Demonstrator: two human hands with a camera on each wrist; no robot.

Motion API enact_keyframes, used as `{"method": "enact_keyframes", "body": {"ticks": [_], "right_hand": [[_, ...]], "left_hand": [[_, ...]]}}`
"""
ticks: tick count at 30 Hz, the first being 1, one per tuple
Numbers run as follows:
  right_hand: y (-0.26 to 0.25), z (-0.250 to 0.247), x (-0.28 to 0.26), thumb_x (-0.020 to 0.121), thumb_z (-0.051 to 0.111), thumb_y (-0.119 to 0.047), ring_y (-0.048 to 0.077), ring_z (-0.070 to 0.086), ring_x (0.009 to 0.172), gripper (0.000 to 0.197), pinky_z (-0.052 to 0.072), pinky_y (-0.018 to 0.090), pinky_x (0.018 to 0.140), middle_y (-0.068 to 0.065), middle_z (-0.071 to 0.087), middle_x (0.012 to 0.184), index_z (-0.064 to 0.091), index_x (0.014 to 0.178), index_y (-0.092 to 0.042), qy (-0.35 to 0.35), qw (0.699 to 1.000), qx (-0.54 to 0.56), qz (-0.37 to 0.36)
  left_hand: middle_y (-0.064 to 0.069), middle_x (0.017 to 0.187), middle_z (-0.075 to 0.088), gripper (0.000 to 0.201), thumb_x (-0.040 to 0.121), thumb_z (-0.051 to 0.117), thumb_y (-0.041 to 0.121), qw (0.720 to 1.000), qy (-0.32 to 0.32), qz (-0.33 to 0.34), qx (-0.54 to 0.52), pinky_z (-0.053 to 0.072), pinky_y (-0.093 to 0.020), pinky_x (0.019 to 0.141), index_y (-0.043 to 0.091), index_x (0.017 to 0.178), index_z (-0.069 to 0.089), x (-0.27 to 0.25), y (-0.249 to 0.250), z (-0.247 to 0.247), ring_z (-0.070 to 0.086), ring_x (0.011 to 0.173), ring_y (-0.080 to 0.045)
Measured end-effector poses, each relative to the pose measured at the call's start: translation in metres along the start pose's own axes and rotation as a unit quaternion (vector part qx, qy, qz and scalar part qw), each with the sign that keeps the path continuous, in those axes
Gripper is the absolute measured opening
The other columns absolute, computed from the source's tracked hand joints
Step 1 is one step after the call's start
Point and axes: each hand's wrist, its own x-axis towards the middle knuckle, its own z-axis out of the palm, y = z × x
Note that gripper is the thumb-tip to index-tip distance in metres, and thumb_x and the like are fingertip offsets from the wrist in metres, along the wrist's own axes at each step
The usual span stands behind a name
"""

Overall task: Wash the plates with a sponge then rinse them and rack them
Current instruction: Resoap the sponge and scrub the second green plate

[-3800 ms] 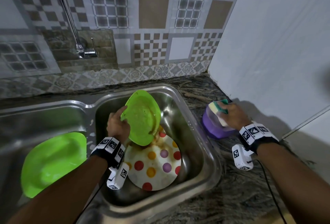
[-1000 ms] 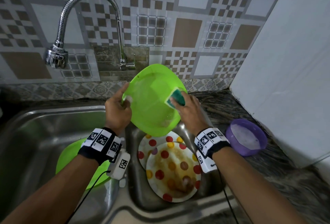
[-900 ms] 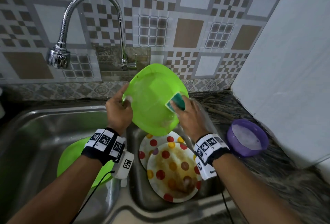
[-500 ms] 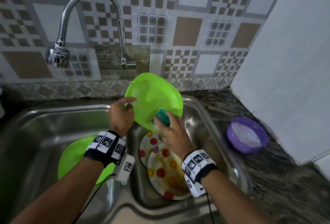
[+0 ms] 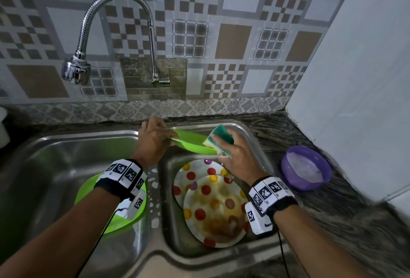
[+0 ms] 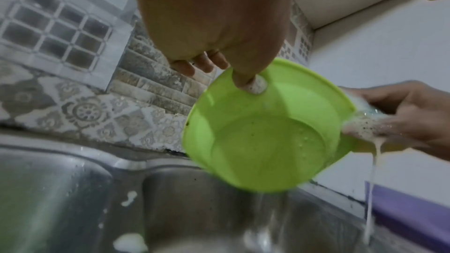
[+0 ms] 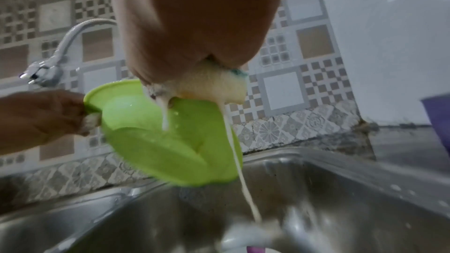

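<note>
The double steel sink (image 5: 66, 155) is seen filling the lower half of the head view, with the tap (image 5: 76, 71) hanging at ten o'clock; no water is seen running from it. In the right basin two polka-dot plates (image 5: 213, 209) are stacked at six o'clock, the upper one smeared brown and not yet scrubbed; in the left basin a second green plate (image 5: 115, 222) is lying at eight o'clock, partly hidden under the left forearm. On the desk (image 5: 332, 222) at three o'clock a purple bowl (image 5: 306, 167) of soapy liquid is standing.

The green plate (image 5: 193, 142) in hand was held upright and face-on half a second ago; it has since been tipped almost flat over the right basin, well above the stack. Its rim is pinched by the left hand (image 5: 153, 142), thumb on the underside, as shown in the left wrist view. The sponge (image 5: 219, 138) is gripped and squeezed by the right hand (image 5: 235, 155) against the plate's far edge; milky suds (image 7: 233, 151) are seen streaming into the basin.

It is judged that the face has been soaped and the rim or back is now being worked; rinsing and racking remain to be done, and no rack is in view.
</note>
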Motion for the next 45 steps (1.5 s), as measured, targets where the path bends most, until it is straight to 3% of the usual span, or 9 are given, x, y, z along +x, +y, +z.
{"method": "enact_keyframes", "body": {"ticks": [6, 15, 20, 23, 26, 32, 37, 42, 45], "right_hand": [[0.007, 0.009, -0.004, 0.078, 0.054, -0.018, 0.028, 0.041, 0.124, 0.056, 0.040, 0.041, 0.106, 0.012, 0.037, 0.132, 0.049, 0.133, -0.028, 0.061, 0.987, 0.086, 0.120], [-0.037, 0.018, 0.010, 0.087, 0.064, -0.022, 0.015, 0.033, 0.122, 0.056, 0.036, 0.020, 0.106, 0.011, 0.031, 0.132, 0.043, 0.137, -0.032, 0.096, 0.979, 0.163, 0.076], [-0.049, 0.027, 0.018, 0.092, 0.057, -0.024, 0.024, 0.025, 0.130, 0.049, 0.026, 0.028, 0.111, 0.017, 0.025, 0.143, 0.042, 0.138, -0.029, 0.066, 0.988, 0.128, 0.053], [-0.036, 0.019, 0.024, 0.092, 0.056, -0.020, 0.031, 0.036, 0.126, 0.048, 0.037, 0.039, 0.109, 0.020, 0.029, 0.140, 0.044, 0.137, -0.030, 0.058, 0.990, 0.116, 0.051], [-0.018, 0.006, 0.030, 0.093, 0.054, -0.021, 0.022, 0.040, 0.116, 0.045, 0.039, 0.025, 0.101, 0.020, 0.031, 0.139, 0.044, 0.136, -0.028, 0.088, 0.978, 0.141, 0.128], [0.000, 0.016, 0.018, 0.093, 0.055, -0.020, 0.036, 0.046, 0.120, 0.042, 0.040, 0.034, 0.105, 0.023, 0.032, 0.136, 0.049, 0.134, -0.019, 0.150, 0.943, 0.196, 0.223], [-0.019, 0.029, 0.013, 0.094, 0.051, -0.018, 0.034, 0.035, 0.127, 0.044, 0.023, 0.010, 0.095, 0.020, 0.029, 0.142, 0.045, 0.137, -0.022, 0.144, 0.946, 0.176, 0.229], [-0.059, 0.044, 0.023, 0.094, 0.047, -0.014, 0.037, 0.032, 0.127, 0.049, 0.034, 0.038, 0.111, 0.024, 0.022, 0.140, 0.039, 0.140, -0.026, 0.099, 0.973, 0.173, 0.118], [-0.079, 0.041, 0.021, 0.093, 0.049, -0.009, 0.037, 0.029, 0.132, 0.049, 0.027, 0.037, 0.114, 0.025, 0.022, 0.142, 0.042, 0.139, -0.024, 0.088, 0.979, 0.179, 0.042]], "left_hand": [[0.009, 0.089, 0.070, 0.041, 0.084, 0.067, 0.007, 0.945, -0.061, -0.120, -0.298, 0.049, -0.028, 0.081, 0.047, 0.077, 0.069, -0.007, 0.006, 0.005, 0.061, 0.083, -0.002], [0.030, 0.088, 0.069, 0.049, 0.085, 0.050, -0.017, 0.890, -0.049, -0.138, -0.433, 0.050, -0.011, 0.074, 0.024, 0.111, 0.059, -0.015, 0.043, 0.016, 0.062, 0.084, 0.012], [-0.002, 0.112, 0.065, 0.054, 0.079, 0.047, -0.027, 0.864, -0.016, -0.123, -0.488, 0.051, -0.023, 0.088, 0.007, 0.120, 0.053, -0.019, 0.060, 0.016, 0.061, 0.104, -0.007], [-0.001, 0.116, 0.065, 0.052, 0.081, 0.048, -0.023, 0.858, -0.014, -0.127, -0.498, 0.049, -0.031, 0.094, 0.012, 0.118, 0.055, -0.021, 0.056, 0.012, 0.059, 0.111, -0.016], [0.010, 0.104, 0.071, 0.047, 0.084, 0.050, -0.019, 0.840, -0.013, -0.148, -0.522, 0.054, -0.028, 0.084, 0.016, 0.115, 0.058, -0.022, 0.052, -0.001, 0.065, 0.100, -0.009], [-0.009, 0.115, 0.068, 0.039, 0.084, 0.053, -0.015, 0.784, 0.075, -0.177, -0.591, 0.048, -0.053, 0.095, 0.006, 0.116, 0.058, -0.023, 0.038, -0.017, 0.059, 0.112, -0.034], [-0.006, 0.106, 0.070, 0.041, 0.085, 0.052, -0.015, 0.755, 0.125, -0.215, -0.607, 0.058, -0.039, 0.077, 0.020, 0.105, 0.063, -0.029, 0.045, -0.013, 0.067, 0.092, -0.020], [0.004, 0.090, 0.074, 0.039, 0.086, 0.051, -0.015, 0.745, 0.129, -0.248, -0.605, 0.058, -0.029, 0.068, 0.005, 0.119, 0.054, -0.027, 0.060, 0.003, 0.068, 0.079, -0.011], [-0.003, 0.090, 0.074, 0.042, 0.082, 0.050, -0.020, 0.729, 0.121, -0.243, -0.628, 0.058, -0.030, 0.065, -0.004, 0.121, 0.049, -0.020, 0.066, -0.003, 0.070, 0.077, -0.017]]}}
